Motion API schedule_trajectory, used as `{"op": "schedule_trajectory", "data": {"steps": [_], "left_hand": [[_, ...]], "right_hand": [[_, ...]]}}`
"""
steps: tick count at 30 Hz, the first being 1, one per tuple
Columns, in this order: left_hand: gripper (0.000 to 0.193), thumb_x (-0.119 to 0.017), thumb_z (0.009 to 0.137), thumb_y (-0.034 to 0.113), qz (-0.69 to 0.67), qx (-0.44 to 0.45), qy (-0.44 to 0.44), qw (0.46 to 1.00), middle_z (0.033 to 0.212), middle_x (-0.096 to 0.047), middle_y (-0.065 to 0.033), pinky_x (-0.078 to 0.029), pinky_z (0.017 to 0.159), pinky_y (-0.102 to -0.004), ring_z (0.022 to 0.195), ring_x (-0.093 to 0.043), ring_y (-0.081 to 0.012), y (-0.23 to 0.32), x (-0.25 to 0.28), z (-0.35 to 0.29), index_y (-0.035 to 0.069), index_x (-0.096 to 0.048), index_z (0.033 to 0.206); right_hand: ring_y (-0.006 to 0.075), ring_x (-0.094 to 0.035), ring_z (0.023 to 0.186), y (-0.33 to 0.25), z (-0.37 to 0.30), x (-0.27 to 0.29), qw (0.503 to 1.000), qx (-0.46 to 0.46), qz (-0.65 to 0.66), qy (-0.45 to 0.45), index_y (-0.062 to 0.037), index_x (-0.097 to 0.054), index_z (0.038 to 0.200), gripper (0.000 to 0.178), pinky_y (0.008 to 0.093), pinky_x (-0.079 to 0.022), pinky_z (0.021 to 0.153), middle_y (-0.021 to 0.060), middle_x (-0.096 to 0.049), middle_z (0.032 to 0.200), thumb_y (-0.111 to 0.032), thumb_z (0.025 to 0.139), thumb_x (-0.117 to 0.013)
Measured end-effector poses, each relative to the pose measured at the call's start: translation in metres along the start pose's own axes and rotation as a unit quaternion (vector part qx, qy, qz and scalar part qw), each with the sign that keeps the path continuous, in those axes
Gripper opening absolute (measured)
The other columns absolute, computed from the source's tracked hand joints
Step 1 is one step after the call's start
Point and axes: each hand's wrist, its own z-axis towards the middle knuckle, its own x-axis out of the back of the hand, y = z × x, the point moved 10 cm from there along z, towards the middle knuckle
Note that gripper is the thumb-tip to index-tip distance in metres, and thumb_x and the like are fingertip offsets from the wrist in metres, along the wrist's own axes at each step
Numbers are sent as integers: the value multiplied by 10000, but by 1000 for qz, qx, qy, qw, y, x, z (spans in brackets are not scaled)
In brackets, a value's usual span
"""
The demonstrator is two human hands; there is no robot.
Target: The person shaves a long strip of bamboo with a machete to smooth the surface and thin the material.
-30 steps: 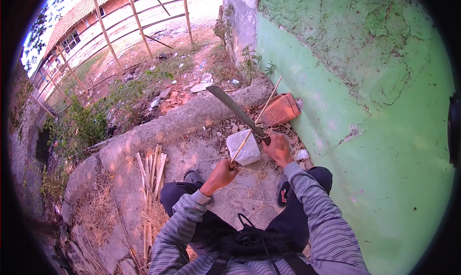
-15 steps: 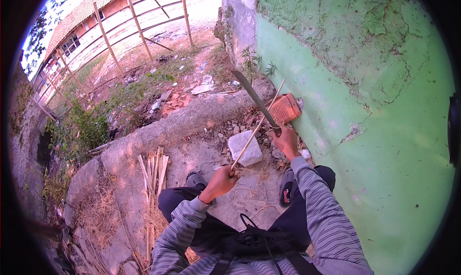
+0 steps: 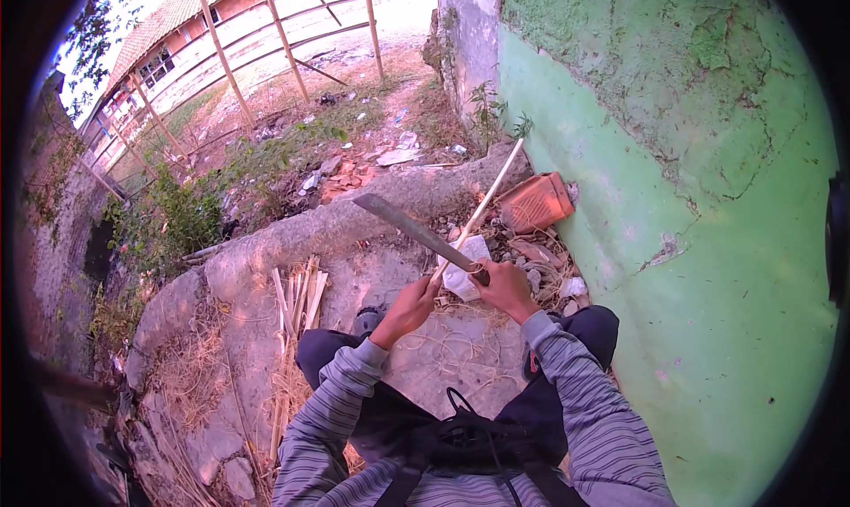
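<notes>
My left hand (image 3: pixel 411 310) is closed round the lower end of a long pale wooden stick (image 3: pixel 486 204), which slants up and to the right. A machete (image 3: pixel 412 229) with a dull grey blade is gripped by my right hand (image 3: pixel 506 290) at its handle. The blade points up and left and crosses the stick just above my left hand; whether the two touch I cannot tell. Beneath both hands, on the ground, lies a white block (image 3: pixel 464 281), partly hidden by the blade, the stick and my right hand.
A green wall (image 3: pixel 708 348) rises close on my right, with an orange-red tile-like piece (image 3: pixel 537 202) at its foot. A low, rough concrete ledge (image 3: pixel 292 228) curves in front. Split pale sticks (image 3: pixel 299 303) and fibre shavings (image 3: pixel 186 383) lie at my left.
The machete has swung from pointing steeply upward to lying low toward the left, across the stick. My hands have come closer together, and the view has shifted slightly.
</notes>
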Motion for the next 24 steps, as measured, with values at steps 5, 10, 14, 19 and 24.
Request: {"op": "schedule_trajectory", "data": {"steps": [5, 10, 14, 19, 24], "left_hand": [[304, -477, 1086, 366, -153, 103, -99, 978, 711, -479, -2, -395, 498, -336, 575, -476, -119, 17, -21, 9, 80, -551, 1013], [249, -587, 1029, 311, -311, 184, -135, 922, 710, -440, 61, -321, 460, -260, 538, -408, -61, 1, -39, 5, 111, -500, 910], [305, -777, 879, 205, -103, 104, -119, 982, 703, -460, 65, -316, 440, -264, 530, -424, -45, 21, -43, 17, 102, -491, 858], [355, -819, 868, 197, -108, 43, -113, 987, 666, -437, 72, -290, 431, -255, 513, -406, -35, 29, -41, 18, 97, -480, 839], [395, -836, 812, 187, -85, 36, -91, 992, 687, -486, 20, -380, 535, -331, 630, -451, -101, 28, -33, 21, 70, -464, 750]], "right_hand": [[405, -727, 735, 29, 4, -1, 999, -41, 21, 22, -124, -738, 1146, 402, 517, -578, 653, 179, -738, 804, -438, 895, -744], [414, -724, 736, 2, -7, -7, 1000, -5, 11, -28, -104, -719, 1053, 364, 521, -576, 649, 193, -722, 768, -429, 891, -747], [422, -720, 733, 14, -4, -5, 1000, -11, -6, -9, -101, -701, 1002, 303, 525, -579, 660, 201, -704, 727, -372, 873, -751], [420, -726, 735, 45, 5, 3, 995, -83, 24, 54, -81, -735, 1100, 336, 526, -591, 674, 213, -719, 768, -305, 849, -741], [416, -719, 712, 28, 2, -3, 996, -52, 59, 35, -70, -733, 1084, 325, 519, -590, 671, 204, -716, 753, -281, 837, -749]]}}
